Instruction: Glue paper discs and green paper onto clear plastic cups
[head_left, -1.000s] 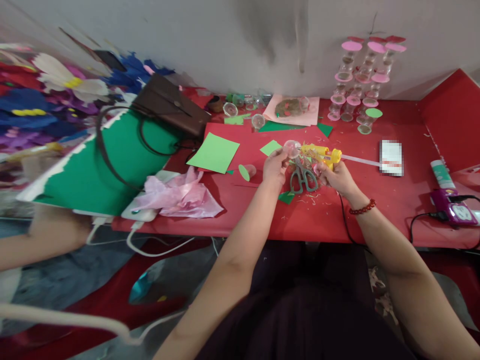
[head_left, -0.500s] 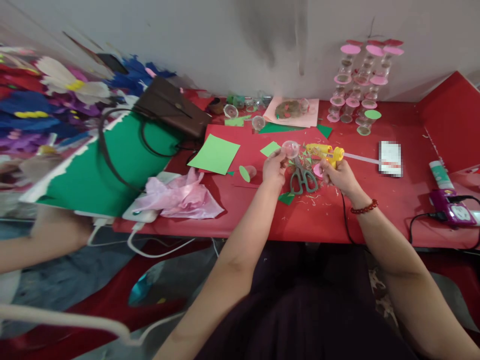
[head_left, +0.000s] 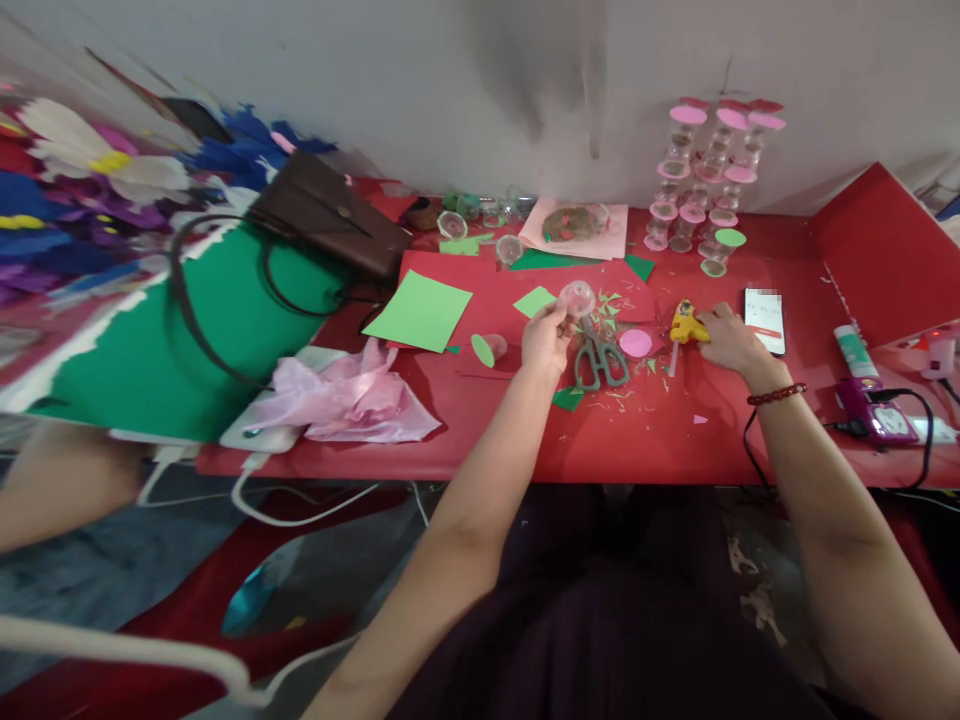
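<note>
Pinched in the fingers of my left hand (head_left: 546,338) is a small clear plastic cup (head_left: 577,297), held above the scissors (head_left: 600,364). My right hand (head_left: 733,340) is closed on the handle of a yellow glue gun (head_left: 685,324), low over the red table, with its glue stick sticking out toward me. Between my hands lies a pink paper circle (head_left: 636,343), uncovered, among green paper scraps and thin strands. A cup with a green paper disc (head_left: 484,350) lies on its side left of my left hand.
A stack of clear cups with pink discs (head_left: 691,212) stands by the wall. Right of my right hand lies a phone (head_left: 765,320), with a purple power socket (head_left: 885,410) beyond. Green paper (head_left: 420,311), a pink plastic bag (head_left: 356,390) and a brown handbag (head_left: 334,212) are leftward. Another person's arm (head_left: 71,480) shows at left.
My right hand has moved right with the glue gun, away from the cup, and the gun has turned. The pink circle now shows fully. My left hand still holds the cup.
</note>
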